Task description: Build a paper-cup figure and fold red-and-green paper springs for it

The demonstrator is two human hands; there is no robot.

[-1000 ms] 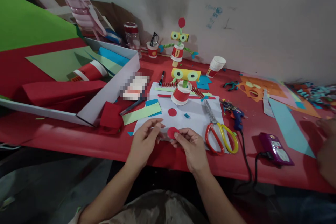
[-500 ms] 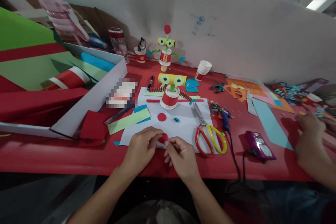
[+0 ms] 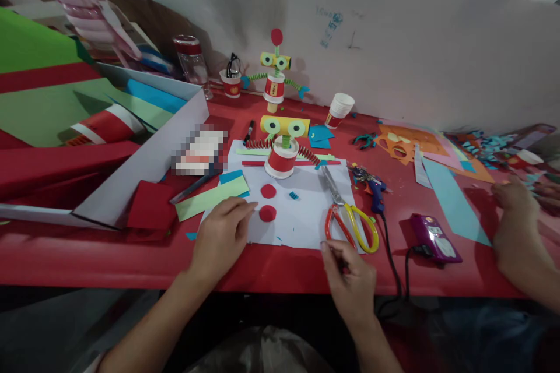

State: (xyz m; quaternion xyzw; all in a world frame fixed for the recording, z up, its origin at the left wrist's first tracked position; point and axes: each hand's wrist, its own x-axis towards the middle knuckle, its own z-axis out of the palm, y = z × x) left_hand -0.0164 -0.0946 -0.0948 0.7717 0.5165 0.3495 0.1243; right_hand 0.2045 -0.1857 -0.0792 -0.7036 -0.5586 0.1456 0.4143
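Note:
Two red paper circles lie on the white sheet (image 3: 301, 215), one (image 3: 268, 191) behind the other (image 3: 268, 213). Beside the nearer circle is my left hand (image 3: 222, 236), its fingers bent together; what they hold, if anything, is hidden. My right hand (image 3: 350, 274) is at the sheet's front edge near the scissors (image 3: 336, 207), thumb and forefinger pinched on something too small to name. Behind the circles stands a red-and-white cup figure (image 3: 281, 157) with a yellow eye tube and folded paper arms. A small blue folded piece (image 3: 293, 195) lies between circles and scissors.
A white box (image 3: 153, 157) of coloured paper is at the left. Another cup figure (image 3: 274, 87) stands near the wall. Right of the scissors are a glue gun (image 3: 376, 195) and a corded purple device (image 3: 435, 239). Another person's hand (image 3: 518, 215) rests far right.
The red circle that was between my hands now lies on the sheet below the other one. My right hand has moved right, towards the scissors handles; my left hand has shifted slightly left.

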